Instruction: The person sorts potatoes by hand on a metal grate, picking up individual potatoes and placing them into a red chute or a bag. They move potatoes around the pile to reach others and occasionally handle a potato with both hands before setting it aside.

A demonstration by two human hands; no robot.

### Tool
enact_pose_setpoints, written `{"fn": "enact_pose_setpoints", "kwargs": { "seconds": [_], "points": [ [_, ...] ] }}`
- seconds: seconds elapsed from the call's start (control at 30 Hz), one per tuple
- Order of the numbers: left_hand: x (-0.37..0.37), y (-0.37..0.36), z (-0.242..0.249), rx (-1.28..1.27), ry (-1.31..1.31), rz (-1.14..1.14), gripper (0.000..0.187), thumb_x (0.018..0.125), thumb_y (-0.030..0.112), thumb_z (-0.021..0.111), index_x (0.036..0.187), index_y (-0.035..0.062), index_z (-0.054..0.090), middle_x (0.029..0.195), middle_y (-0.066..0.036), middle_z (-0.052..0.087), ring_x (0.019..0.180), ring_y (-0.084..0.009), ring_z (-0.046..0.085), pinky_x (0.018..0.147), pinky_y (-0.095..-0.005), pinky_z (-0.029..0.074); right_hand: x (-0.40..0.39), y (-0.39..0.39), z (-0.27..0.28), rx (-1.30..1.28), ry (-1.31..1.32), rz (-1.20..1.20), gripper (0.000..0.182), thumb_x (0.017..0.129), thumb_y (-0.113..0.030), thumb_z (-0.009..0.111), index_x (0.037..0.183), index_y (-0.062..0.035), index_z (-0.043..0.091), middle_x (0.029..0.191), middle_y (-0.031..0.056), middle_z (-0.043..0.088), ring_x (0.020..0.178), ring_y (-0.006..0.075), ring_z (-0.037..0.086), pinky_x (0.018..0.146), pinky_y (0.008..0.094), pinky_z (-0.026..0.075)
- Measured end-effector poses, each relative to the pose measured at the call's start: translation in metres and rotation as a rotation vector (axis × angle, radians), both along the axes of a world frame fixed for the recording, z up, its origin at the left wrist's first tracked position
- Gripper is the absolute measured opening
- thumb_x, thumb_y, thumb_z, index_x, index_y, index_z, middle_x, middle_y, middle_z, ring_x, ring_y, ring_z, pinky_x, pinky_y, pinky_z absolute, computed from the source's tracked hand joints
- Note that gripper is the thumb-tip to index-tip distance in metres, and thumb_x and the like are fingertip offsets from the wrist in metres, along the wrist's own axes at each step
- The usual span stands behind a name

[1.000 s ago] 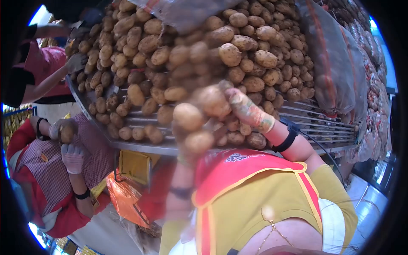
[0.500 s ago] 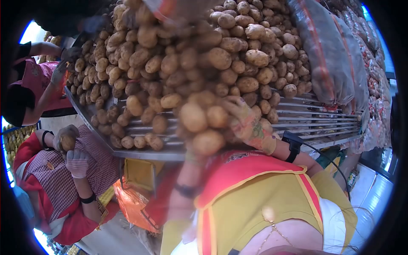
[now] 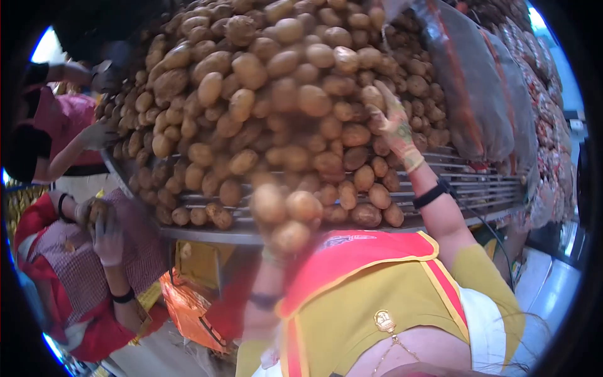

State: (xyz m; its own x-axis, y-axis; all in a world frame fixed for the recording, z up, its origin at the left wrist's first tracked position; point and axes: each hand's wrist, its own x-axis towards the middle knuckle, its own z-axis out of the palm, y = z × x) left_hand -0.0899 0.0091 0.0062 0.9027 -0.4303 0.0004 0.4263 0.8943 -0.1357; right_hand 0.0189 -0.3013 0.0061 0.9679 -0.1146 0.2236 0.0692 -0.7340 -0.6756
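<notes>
**Three potatoes held at the desk's near edge**

Three potatoes [image 3: 286, 213] sit blurred in the left hand [image 3: 276, 235], gripped above the desk's [image 3: 477, 182] near edge. The gloved right hand [image 3: 394, 122] lies spread open on the potato heap [image 3: 264, 94] toward the right side

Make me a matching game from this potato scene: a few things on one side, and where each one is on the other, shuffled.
Things:
1. left hand
2. right hand
3. mesh sack
4. co-worker's gloved hand

Places:
A. lying at the right end of the metal rack
B. low at the left, beside the rack
C. close to the camera, its grip shut on potatoes
D. stretched out onto the right side of the potato pile

Pairs: 1-C, 2-D, 3-A, 4-B
</notes>
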Motion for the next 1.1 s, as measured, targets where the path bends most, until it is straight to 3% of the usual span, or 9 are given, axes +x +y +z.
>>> {"fn": "enact_pose_setpoints", "kwargs": {
  "seconds": [0.07,0.17,0.37,0.57,0.77,0.83,0.9,1.03,1.1],
  "points": [
    [0.025,-0.018,-0.005,0.012,-0.367,0.205,0.038,0.083,0.008,0.073,0.113,0.0159,0.049,0.11,-0.014,0.058,0.097,-0.03,0.058,0.078,-0.0387,0.053,-0.006,0.01,0.006,0.082,-0.031,-0.042,0.066,0.087,-0.045,0.063,0.145,-0.0148,0.051,0.144,0.0214,0.045,0.13,0.0407,0.044,0.107,0.0467,0.039],
    [-0.007,0.016,-0.051,0.008,0.029,-0.097,0.045,0.085,0.03,0.07,0.122,0.0072,0.057,0.12,-0.015,0.06,0.104,-0.0344,0.059,0.089,-0.0534,0.052,-0.01,0.017,0.004,-0.136,-0.004,-0.053,0.061,0.087,-0.035,0.063,0.143,-0.0145,0.052,0.146,0.0216,0.043,0.133,0.0404,0.042,0.109,0.0471,0.037],
    [-0.009,0.022,0.029,0.44,0.222,0.113,0.047,0.07,0.002,0.075,0.1,0.0199,0.044,0.09,-0.006,0.06,0.083,-0.021,0.057,0.07,-0.032,0.049,0.018,0.086,0.031,-0.4,-0.273,0.069,0.053,0.088,-0.019,0.064,0.14,-0.0154,0.056,0.147,0.0225,0.042,0.135,0.0404,0.042,0.113,0.047,0.035],
    [-0.066,0.047,0.017,0.564,0.226,0.238,0.044,0.074,-0.001,0.072,0.099,0.0188,0.043,0.09,-0.006,0.056,0.081,-0.0168,0.05,0.068,-0.0315,0.04,0.129,0.187,0.06,-0.458,-0.062,0.248,0.044,0.092,-0.031,0.063,0.132,-0.0134,0.058,0.14,0.0163,0.052,0.126,0.0392,0.051,0.101,0.0476,0.044],
    [-0.143,0.087,-0.026,0.149,0.155,0.348,0.033,0.089,-0.01,0.062,0.111,0.01,0.048,0.119,-0.023,0.054,0.112,-0.0301,0.053,0.092,-0.0415,0.047,0.162,0.21,0.013,-0.731,-0.283,0.341,0.042,0.086,-0.041,0.066,0.118,-0.0143,0.06,0.102,0.0163,0.065,0.093,0.0353,0.064,0.076,0.052,0.05],
    [-0.157,0.091,-0.014,0.219,0.162,0.459,0.028,0.093,-0.009,0.059,0.113,0.0081,0.048,0.124,-0.026,0.051,0.117,-0.0327,0.051,0.095,-0.0423,0.048,0.156,0.202,0.013,-0.534,-0.383,0.404,0.049,0.083,-0.03,0.072,0.126,-0.0132,0.058,0.106,0.016,0.065,0.095,0.0362,0.064,0.082,0.0518,0.05],
    [-0.166,0.083,-0.02,0.27,0.652,0.641,0.042,0.094,0.055,0.057,0.112,0.0178,0.065,0.115,-0.003,0.068,0.116,-0.0299,0.061,0.105,-0.0533,0.046,0.144,0.199,0.016,-0.336,-0.637,0.422,0.061,0.079,-0.017,0.073,0.136,-0.0069,0.053,0.12,0.0188,0.064,0.107,0.0357,0.063,0.094,0.0474,0.05],
    [-0.193,0.1,-0.053,0.301,0.411,0.673,0.046,0.091,0.059,0.06,0.113,0.019,0.065,0.114,0.003,0.066,0.118,-0.0299,0.06,0.106,-0.0578,0.044,0.055,0.208,0.053,1.379,0.477,0.571,0.053,0.094,-0.023,0.053,0.143,-0.0036,0.046,0.144,0.0146,0.052,0.129,0.0302,0.053,0.109,0.046,0.043],
    [-0.169,0.086,-0.018,0.568,0.346,0.782,0.048,0.089,0.06,0.062,0.113,0.0187,0.065,0.112,0.002,0.066,0.117,-0.0301,0.06,0.107,-0.0587,0.043,0.026,0.206,0.029,1.801,0.811,0.628,0.052,0.099,-0.03,0.046,0.143,-0.0015,0.044,0.143,0.0176,0.052,0.129,0.0317,0.053,0.109,0.0485,0.043]
  ]
}}
